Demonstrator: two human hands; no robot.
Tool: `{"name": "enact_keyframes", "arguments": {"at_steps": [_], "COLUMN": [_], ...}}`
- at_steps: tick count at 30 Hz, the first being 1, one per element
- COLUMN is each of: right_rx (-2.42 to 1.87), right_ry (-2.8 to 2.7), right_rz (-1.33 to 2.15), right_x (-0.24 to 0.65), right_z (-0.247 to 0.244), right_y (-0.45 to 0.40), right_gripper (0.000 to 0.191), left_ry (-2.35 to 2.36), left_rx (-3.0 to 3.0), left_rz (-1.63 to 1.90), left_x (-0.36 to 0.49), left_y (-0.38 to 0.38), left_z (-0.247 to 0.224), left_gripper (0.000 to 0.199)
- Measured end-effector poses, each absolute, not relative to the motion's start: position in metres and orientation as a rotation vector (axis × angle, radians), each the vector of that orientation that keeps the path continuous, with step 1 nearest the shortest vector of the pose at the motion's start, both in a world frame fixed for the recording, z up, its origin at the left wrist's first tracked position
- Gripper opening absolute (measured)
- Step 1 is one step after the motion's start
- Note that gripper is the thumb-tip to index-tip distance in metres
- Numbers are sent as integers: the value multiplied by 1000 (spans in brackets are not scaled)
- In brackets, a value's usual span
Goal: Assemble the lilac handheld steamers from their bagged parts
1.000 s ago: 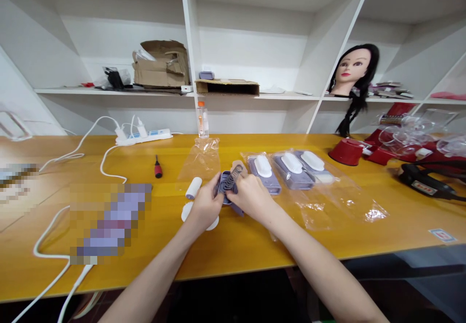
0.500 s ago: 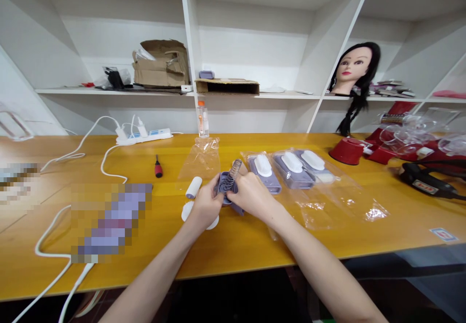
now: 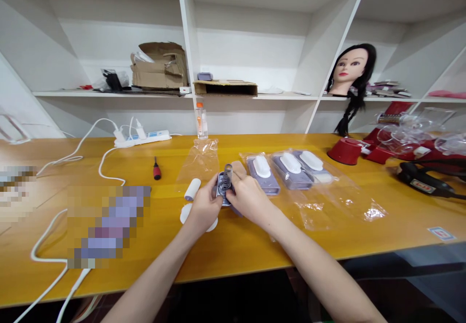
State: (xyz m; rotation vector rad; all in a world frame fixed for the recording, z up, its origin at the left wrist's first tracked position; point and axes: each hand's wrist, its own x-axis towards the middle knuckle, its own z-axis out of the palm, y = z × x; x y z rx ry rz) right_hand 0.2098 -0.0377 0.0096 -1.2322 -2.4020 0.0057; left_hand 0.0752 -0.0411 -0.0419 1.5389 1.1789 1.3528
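My left hand is closed round the side of a small grey-purple plastic housing. A metal coil spring stands up out of the housing's open top. Closed at the right side, my right hand pinches the spring with its fingers, its thumb near the housing's rim. Fingers hide the spring's lower end and much of the housing. Just left of my hands lie a white cylinder with a grey-purple end and a white round part, partly covered by my left hand.
Several grey-purple units with white oval tops lie in clear plastic bags to the right. A red-handled screwdriver and a power strip are at the left. A clear bottle stands behind; a black corded tool lies far right.
The spring has gone from leaning right to standing more upright and sits lower in the housing. My right hand has shifted slightly left with it. The view has turned a little.
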Motion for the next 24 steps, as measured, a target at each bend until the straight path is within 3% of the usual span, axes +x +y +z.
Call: {"name": "enact_keyframes", "arguments": {"at_steps": [24], "right_rx": [-1157], "right_ry": [-2407], "right_rz": [-6], "right_x": [211], "right_z": [4], "right_y": [-33], "right_gripper": [32], "left_ry": [1274], "left_rx": [1602], "left_rz": [1400], "left_x": [74], "left_y": [-40], "left_z": [-40], "left_gripper": [59]}}
